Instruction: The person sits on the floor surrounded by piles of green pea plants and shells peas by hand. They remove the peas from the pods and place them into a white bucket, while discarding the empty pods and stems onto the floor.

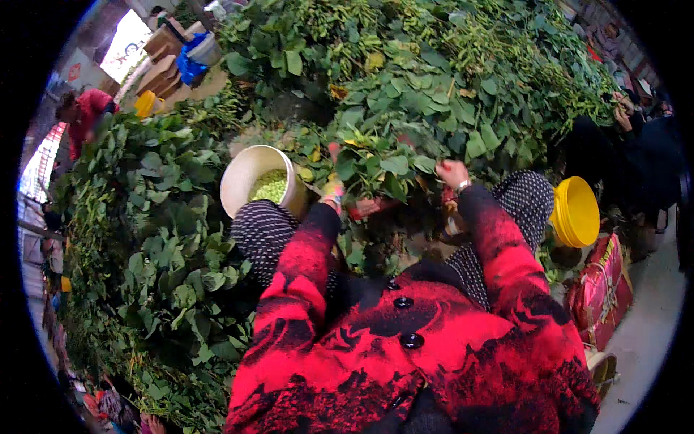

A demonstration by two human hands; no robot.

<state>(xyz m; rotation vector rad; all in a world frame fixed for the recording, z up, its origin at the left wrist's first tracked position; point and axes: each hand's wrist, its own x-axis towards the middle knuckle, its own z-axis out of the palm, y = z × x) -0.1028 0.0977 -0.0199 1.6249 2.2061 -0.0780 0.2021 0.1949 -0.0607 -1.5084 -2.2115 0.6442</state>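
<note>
My left hand (332, 191), in a light patterned glove, is beside the rim of a white bucket (237, 172). Small green beans (270, 186) lie in the bucket. The left fingers look curled at the edge of a leafy bean plant (383, 168); what they grip is hidden. On the plant's other side, my right hand (453, 174) is bare, with a band at its wrist. Its fingers are pinched closed near the leaves, and I cannot make out what is in them. The plant spreads between both hands, above my lap.
Bean plants are heaped ahead (434, 79) and along my left (166, 239). A yellow bucket (576, 211) stands by my right knee, near a red wrapped bundle (598, 293). A person in red (90, 116) is far left; another in dark clothes (622, 155) sits at right.
</note>
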